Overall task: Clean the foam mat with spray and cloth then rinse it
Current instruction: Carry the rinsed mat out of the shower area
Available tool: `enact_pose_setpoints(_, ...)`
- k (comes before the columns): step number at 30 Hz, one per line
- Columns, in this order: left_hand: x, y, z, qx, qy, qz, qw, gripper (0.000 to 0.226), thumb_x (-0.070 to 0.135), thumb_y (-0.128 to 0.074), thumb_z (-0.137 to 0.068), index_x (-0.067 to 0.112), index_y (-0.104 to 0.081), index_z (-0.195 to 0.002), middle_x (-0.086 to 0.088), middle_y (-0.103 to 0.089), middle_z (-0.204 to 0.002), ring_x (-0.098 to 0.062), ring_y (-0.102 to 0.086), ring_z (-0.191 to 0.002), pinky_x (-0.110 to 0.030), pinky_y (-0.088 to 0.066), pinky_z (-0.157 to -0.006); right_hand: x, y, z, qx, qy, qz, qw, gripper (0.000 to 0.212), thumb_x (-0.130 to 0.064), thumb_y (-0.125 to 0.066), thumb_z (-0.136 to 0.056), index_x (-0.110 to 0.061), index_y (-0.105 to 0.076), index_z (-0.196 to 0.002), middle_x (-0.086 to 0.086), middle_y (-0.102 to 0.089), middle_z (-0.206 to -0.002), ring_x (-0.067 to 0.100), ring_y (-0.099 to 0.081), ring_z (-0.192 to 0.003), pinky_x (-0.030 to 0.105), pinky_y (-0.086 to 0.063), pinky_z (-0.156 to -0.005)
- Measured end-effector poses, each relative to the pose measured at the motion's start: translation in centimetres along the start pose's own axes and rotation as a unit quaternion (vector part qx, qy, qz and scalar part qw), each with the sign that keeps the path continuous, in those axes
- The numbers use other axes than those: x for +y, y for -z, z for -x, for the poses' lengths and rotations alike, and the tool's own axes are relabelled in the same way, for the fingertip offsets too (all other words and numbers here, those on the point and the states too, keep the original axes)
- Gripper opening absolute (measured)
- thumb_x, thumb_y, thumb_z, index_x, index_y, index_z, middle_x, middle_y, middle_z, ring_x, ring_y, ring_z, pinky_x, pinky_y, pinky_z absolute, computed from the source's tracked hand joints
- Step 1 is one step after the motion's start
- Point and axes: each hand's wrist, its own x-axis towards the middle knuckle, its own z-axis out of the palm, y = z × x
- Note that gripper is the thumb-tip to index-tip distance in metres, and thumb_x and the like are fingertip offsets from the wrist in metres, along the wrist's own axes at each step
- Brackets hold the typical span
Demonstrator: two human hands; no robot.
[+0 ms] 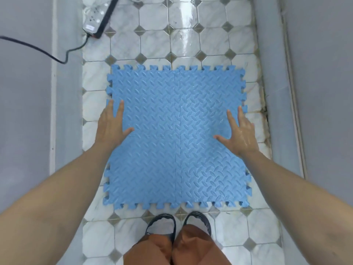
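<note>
A blue foam mat (176, 138) made of interlocking puzzle tiles lies flat on the tiled floor in the middle of the view. My left hand (111, 124) rests over its left edge with the fingers spread, holding nothing. Over the right side of the mat is my right hand (239, 131), also flat with fingers apart, and it looks wet. No spray bottle or cloth is in view.
A black power strip (99, 20) with a black cable (38, 47) lies at the far left of the wet white floor (187, 31). Grey walls (324, 73) close in both sides. My feet in dark sandals (179, 224) stand just below the mat.
</note>
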Motion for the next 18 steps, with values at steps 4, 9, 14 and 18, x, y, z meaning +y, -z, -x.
enact_pose_setpoints(4, 3.0, 5.6, 4.4, -0.048, -0.04, -0.021, 0.998, 0.08, 0.048, -0.057, -0.089, 0.016, -0.02, -0.152, -0.018, -0.009, -0.159, -0.041, -0.013, -0.144, -0.056, -0.016, -0.113, -1.5, 5.2, 4.7, -0.09, -0.069, 0.033, 0.993, 0.084, -0.073, -0.026, -0.089, -0.031, 0.006, -0.154, 0.004, 0.012, -0.163, 0.029, 0.007, -0.15, 0.057, 0.0, -0.119)
enact_pose_setpoints(9, 6.2, 14.5, 8.9, -0.124, -0.035, -0.047, 0.991, 0.074, 0.058, -0.036, -0.094, 0.024, -0.006, -0.154, -0.006, 0.005, -0.161, -0.03, 0.004, -0.148, -0.053, -0.002, -0.116, -4.1, 13.3, 11.3, -0.166, -0.111, 0.001, 0.98, 0.078, -0.072, -0.015, -0.091, -0.032, 0.006, -0.154, 0.003, 0.013, -0.163, 0.028, 0.013, -0.15, 0.055, 0.005, -0.119)
enact_pose_setpoints(14, 9.1, 21.7, 11.8, -0.156, -0.045, -0.045, 0.986, 0.074, 0.061, -0.029, -0.095, 0.024, -0.003, -0.154, -0.006, 0.005, -0.162, -0.027, 0.004, -0.148, -0.049, 0.001, -0.118, -6.4, 18.9, 17.2, -0.184, -0.12, -0.039, 0.975, 0.075, -0.067, -0.022, -0.094, -0.029, -0.002, -0.155, 0.005, 0.003, -0.164, 0.028, 0.006, -0.151, 0.053, -0.001, -0.12)
enact_pose_setpoints(18, 11.1, 24.3, 13.9, -0.157, -0.071, -0.038, 0.984, 0.073, 0.059, -0.029, -0.095, 0.022, -0.007, -0.154, -0.008, 0.002, -0.161, -0.027, 0.001, -0.148, -0.048, -0.001, -0.118, -7.1, 20.3, 21.1, -0.186, -0.153, -0.084, 0.967, 0.072, -0.064, -0.027, -0.095, -0.028, -0.008, -0.155, 0.005, -0.002, -0.164, 0.029, 0.003, -0.151, 0.054, -0.007, -0.12)
